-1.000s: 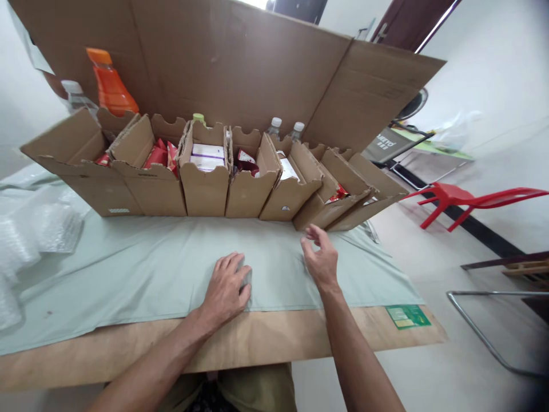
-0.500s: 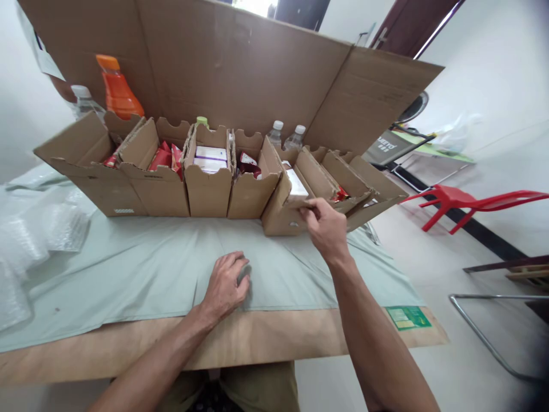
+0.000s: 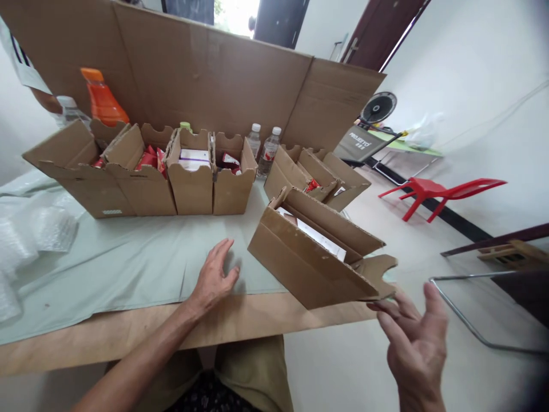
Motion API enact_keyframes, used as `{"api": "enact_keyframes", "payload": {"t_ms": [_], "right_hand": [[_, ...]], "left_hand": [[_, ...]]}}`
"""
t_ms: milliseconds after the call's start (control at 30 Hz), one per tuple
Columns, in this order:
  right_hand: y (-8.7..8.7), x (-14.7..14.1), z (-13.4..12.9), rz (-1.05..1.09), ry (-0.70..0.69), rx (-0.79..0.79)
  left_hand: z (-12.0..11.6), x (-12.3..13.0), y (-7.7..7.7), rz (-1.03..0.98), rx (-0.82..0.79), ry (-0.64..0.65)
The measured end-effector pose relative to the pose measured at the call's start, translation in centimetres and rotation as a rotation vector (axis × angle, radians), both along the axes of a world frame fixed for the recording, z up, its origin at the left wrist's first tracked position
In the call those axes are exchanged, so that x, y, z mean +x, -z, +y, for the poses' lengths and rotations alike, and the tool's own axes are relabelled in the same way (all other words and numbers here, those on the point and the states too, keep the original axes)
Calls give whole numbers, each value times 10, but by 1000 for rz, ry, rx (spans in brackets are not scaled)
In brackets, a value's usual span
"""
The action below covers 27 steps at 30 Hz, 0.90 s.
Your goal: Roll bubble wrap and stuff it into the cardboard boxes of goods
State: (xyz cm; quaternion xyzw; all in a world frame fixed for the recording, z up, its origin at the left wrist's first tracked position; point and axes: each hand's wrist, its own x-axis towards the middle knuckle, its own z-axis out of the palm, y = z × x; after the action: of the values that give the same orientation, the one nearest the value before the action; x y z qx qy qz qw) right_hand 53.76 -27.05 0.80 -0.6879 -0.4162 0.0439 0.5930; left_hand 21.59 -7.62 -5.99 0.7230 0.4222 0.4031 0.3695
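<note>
A brown cardboard box point(image 3: 300, 260) with an open top sits turned at an angle on the right part of the table, a white carton point(image 3: 319, 237) inside it. My right hand point(image 3: 414, 337) is at its near right end, thumb raised and fingers apart; the fingertips lie against or just under the end flap, and I cannot tell which. Left of the box, my left hand point(image 3: 217, 274) hovers over or rests on the pale green cloth point(image 3: 141, 257), fingers stretched out and holding nothing.
Several open cardboard boxes point(image 3: 234, 194) line the back, some with red packets point(image 3: 148, 159). Clear bottles point(image 3: 269, 151) and an orange bottle point(image 3: 105, 100) stand behind them, before a tall cardboard sheet point(image 3: 214, 74). Bubble wrap point(image 3: 51, 226) lies left; a red chair point(image 3: 433, 191) stands right.
The box with the white carton has come out of the row toward me and right, and has turned. My right hand moved with it and its grip has opened. My left hand shifted slightly.
</note>
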Motion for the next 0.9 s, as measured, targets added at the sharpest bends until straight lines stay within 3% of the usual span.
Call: {"api": "enact_keyframes", "payload": {"t_ms": [167,267,367,500,633,767,900], "right_hand": [[21,-10,20,-1,-187,-134],[30,-19,42,-46,-168,-109],[36,-26,56,-59,-111,-83],[40,-37,70,-10,-90,-81],[28,-73,104,-27,-203,-132],[11,-122,162,-58,-430,-137],[19,-149,206,7,-409,-98]], "left_hand": [[5,33,-25,-138,-174,110],[25,51,-39,-255,-275,146],[37,51,-45,-297,-299,145],[19,22,-37,-309,-283,79],[5,-28,-28,-362,-204,-137],[27,-69,-30,-376,-169,-297],[42,-80,-24,-342,-157,-301]]}}
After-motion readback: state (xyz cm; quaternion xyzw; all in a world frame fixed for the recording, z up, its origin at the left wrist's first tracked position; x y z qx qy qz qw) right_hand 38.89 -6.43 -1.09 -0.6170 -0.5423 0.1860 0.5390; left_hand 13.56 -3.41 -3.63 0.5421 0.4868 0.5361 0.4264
